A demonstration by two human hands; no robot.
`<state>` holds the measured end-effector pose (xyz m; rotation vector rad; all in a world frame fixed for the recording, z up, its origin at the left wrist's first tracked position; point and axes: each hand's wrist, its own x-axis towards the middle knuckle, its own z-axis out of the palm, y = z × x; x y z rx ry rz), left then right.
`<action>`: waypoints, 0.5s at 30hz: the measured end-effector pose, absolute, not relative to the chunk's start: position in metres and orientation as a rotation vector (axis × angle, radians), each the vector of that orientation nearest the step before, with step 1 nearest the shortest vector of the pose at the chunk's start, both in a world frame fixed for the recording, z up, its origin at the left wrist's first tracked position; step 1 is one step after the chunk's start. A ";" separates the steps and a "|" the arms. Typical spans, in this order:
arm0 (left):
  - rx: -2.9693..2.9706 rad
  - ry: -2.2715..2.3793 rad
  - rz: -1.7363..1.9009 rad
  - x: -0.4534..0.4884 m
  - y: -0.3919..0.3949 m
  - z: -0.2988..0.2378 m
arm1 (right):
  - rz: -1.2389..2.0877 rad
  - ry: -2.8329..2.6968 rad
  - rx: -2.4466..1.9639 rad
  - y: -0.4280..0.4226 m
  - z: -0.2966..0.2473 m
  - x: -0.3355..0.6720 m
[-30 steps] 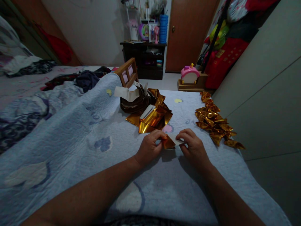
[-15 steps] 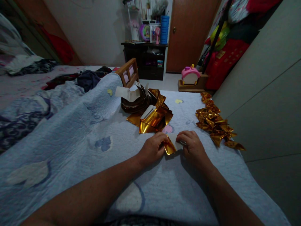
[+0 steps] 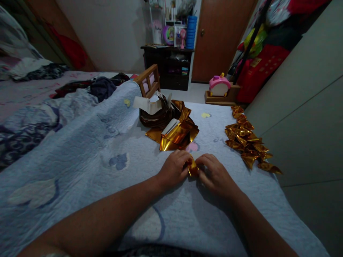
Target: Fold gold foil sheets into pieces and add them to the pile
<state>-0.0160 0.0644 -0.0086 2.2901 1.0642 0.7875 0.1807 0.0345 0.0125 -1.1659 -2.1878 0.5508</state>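
Watching from the side of the rm, I see one small gold paper piece (image 3: 193, 169) being worked between two bare hands, just over the light-blue quilt (image 3: 107, 200). L hand (image 3: 174, 168) has its thumb & fingers closed narrow on the piece's left side; R hand (image 3: 213, 174) is drawn in narrow too, thumb & fingertips pinching at the right edge, tho' the exact grip is partly hidden by the fingers. Piece looks part-folded, approx. midway I'd guess, w/ the shiny side showing; can't tell how many creases are in. As for progress: a fair no. of folded gold shapes (image 3: 246, 142) lie heaped in a long row along the quilt's right edge, well apart from the hands, & these look done. Left to do, judging by what's there: the loose gold sheets (image 3: 178, 137) just beyond the hands, plus the thick curled paper stack (image 3: 155, 116) beside them, pale backs up in places. Can't count either lot, but the stack's bulk suggests plenty remains, so I'd call the job overall well short of finished, w/ this one piece incomplete.
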 end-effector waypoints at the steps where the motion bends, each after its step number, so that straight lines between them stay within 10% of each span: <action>1: 2.307 1.070 0.761 -0.016 0.065 -0.009 | 0.562 -2.219 -1.187 0.034 0.011 0.178; 15: 2.469 0.848 0.632 -0.026 0.072 -0.007 | 0.552 -2.358 -1.260 0.034 0.002 0.171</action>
